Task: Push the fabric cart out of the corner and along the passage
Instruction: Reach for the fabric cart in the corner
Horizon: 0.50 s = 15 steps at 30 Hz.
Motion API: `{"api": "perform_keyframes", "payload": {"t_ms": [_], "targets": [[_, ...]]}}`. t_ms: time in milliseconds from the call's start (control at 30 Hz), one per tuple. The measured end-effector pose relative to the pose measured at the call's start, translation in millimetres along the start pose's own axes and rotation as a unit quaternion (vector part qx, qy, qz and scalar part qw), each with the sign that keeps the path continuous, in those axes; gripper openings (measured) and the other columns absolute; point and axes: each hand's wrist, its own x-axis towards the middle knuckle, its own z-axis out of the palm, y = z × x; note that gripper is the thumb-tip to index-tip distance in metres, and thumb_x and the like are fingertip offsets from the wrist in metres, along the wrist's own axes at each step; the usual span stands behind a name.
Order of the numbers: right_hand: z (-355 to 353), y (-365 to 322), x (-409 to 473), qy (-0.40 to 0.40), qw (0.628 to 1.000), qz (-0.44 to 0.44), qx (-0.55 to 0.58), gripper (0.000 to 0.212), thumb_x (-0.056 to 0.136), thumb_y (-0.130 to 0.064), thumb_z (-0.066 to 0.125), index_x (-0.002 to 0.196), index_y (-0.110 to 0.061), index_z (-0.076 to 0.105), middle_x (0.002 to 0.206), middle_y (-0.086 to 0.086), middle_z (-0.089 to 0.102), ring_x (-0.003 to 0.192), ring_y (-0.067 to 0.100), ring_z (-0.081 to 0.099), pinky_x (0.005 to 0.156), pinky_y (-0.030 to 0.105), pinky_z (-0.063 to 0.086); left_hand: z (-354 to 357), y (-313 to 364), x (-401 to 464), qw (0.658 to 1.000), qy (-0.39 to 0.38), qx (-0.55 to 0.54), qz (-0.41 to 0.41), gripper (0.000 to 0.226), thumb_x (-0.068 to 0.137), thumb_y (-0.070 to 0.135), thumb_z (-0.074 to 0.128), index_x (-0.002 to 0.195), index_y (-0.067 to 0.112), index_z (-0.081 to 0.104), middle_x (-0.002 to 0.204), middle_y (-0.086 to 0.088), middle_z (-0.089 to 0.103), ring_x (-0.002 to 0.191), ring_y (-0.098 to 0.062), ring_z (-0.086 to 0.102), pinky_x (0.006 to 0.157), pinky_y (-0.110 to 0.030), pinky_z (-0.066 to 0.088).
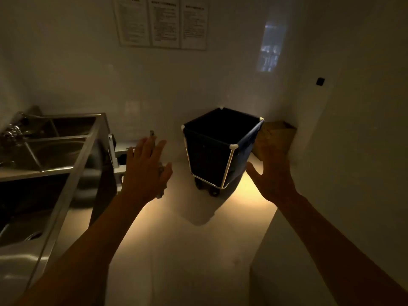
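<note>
Wall notices cut off above, their print unreadable.

Layout: fabric cart ahead in the corner, between my two raised hands.

The fabric cart stood on the floor against the back wall, below three posted notices. The sink unit ran along my left. My left hand and right hand flanked the cart, touching nothing.

Fabric cart in corner, hands spread, apart
</note>
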Motion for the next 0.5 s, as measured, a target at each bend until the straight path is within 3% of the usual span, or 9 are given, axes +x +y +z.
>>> {"api": "perform_keyframes", "payload": {"t_ms": [200,500], "targets": [[31.0,55.6,49.1,-0.024,1.0,0.018,-0.006,0.075,0.097,-0.057,0.051,0.158,-0.019,0.029,0.164,0.005,0.034,0.149,0.026,0.037,0.119,0.051,0.036,49.3,16.3,51.0,1.0,-0.021,0.006,-0.003,0.069,0.092,0.059,0.038,0.151,0.023,0.033,0.162,-0.008,0.029,0.152,-0.032,0.022,0.121,-0.056,0.025],[67.8,133.5,129.6,-0.028,0.999,0.025,0.01,0.07,0.097,-0.049,0.057,0.155,-0.019,0.034,0.161,0.005,0.037,0.147,0.027,0.039,0.119,0.048,0.035,129.9,42.0,139.7,0.999,-0.042,0.018,-0.009,0.067,0.095,0.058,0.046,0.152,0.028,0.03,0.163,-0.005,0.028,0.153,-0.029,0.022,0.119,-0.061,0.028]]}}
